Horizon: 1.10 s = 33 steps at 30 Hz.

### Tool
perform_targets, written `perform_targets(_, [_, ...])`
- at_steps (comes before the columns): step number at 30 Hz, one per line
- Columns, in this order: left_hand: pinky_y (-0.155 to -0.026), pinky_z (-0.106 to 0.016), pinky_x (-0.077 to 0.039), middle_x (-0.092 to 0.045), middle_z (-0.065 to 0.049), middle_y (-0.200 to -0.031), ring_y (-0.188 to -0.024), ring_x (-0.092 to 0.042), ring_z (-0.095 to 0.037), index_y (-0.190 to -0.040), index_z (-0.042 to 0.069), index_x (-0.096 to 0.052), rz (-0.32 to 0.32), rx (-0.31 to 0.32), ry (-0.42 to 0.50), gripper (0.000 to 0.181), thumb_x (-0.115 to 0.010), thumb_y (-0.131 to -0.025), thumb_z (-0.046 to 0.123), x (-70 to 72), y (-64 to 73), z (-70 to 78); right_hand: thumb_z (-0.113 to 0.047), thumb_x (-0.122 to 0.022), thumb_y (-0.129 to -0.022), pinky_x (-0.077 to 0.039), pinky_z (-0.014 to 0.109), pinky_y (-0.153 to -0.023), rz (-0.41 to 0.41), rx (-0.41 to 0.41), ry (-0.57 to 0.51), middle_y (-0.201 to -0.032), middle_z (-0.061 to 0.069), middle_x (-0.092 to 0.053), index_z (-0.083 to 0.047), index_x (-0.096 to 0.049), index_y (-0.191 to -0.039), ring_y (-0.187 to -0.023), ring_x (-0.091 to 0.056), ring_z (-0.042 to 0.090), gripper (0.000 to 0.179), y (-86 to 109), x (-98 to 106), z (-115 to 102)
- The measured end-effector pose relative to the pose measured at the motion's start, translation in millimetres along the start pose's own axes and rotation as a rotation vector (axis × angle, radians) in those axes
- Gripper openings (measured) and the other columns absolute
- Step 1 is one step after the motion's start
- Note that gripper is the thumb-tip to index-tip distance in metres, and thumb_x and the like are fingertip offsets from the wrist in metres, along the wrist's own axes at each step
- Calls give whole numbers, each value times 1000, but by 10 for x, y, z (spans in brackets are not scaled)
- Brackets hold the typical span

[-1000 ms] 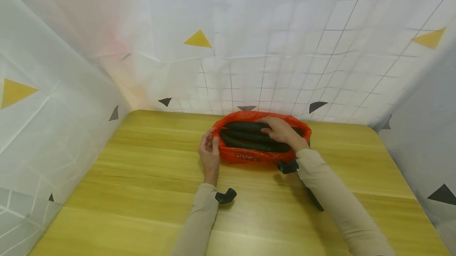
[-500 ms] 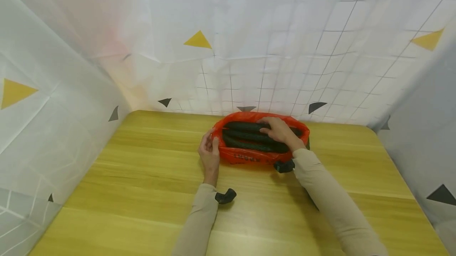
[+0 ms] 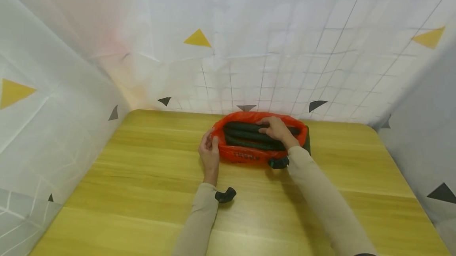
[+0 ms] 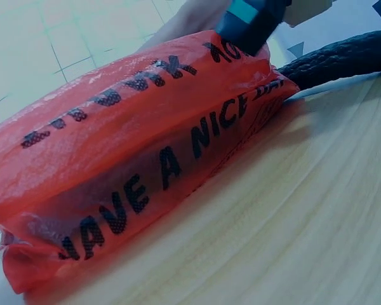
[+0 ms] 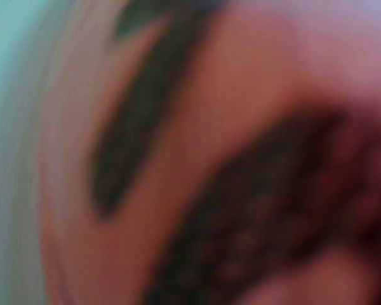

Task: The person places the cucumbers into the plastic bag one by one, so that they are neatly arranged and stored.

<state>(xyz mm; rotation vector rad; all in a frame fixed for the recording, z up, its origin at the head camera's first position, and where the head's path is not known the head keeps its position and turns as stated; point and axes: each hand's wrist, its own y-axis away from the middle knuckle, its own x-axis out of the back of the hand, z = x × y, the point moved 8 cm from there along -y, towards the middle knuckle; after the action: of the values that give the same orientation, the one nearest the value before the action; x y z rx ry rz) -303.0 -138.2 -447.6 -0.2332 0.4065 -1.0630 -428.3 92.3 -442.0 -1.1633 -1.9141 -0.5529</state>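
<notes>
A red plastic bag (image 3: 246,157) with black print lies on the wooden table, its mouth spread wide. Several dark green cucumbers (image 3: 246,135) lie side by side inside it. My left hand (image 3: 209,151) pinches the bag's left rim between thumb and fingers. Reaching into the mouth from the right, my right hand (image 3: 277,129) has its fingers curled over the cucumbers and grips one near the back. The left wrist view shows the bag's printed side (image 4: 178,152) up close. In the right wrist view, the red bag (image 5: 209,82) and its black lettering are badly blurred.
Another cucumber (image 4: 343,60) lies on the table (image 3: 142,192) beside the bag's right end, mostly hidden under my right forearm in the head view. A white patterned sheet (image 3: 178,70) rises right behind the bag. Black wrist cameras (image 3: 225,195) stick out from both sleeves.
My right hand and forearm have shifted slightly left. The cucumbers' left ends sit a little farther right, and the bag's right rim has drawn in. The left hand has stayed put.
</notes>
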Motion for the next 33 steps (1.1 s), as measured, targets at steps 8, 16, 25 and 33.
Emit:
perform_targets(8, [-75,-13,-47,-59,-29,-119,-81,-56,-14,-118,-12,-58,-2,13,0,29,-55,-91,-3,-47,-26,32,-14,-67,-87,-40,50,-101,-10,-17,-59,-123,15,-63,-5,-66,-119,-120,-53,34,34,26,77,11])
perform_targets(16, [-74,-14,-48,-58,-30,-117,-82,-58,-16,-119,-11,-58,-18,33,34,29,-54,-91,-4,-69,3,3,-14,-62,-90,-38,49,-104,8,12,-27,-125,16,-61,-3,-62,-123,-122,-51,33,34,126,119,10])
perform_targets(25, [-78,-14,-47,-58,-28,-121,-86,-56,-19,-120,-10,-58,-32,71,30,30,-54,-92,-2,-53,6,0,-12,-55,-95,-40,50,-101,190,40,-137,-130,18,-54,-2,-54,-130,-119,-51,34,37,378,315,38])
perform_targets(33, [-78,-14,-46,-57,-27,-121,-88,-55,-15,-122,-8,-58,-49,95,15,31,-54,-92,0,-41,17,-46,-8,-55,-94,-43,43,-96,473,87,-202,-116,12,-59,-5,-62,-119,-112,-54,27,26,713,579,150])
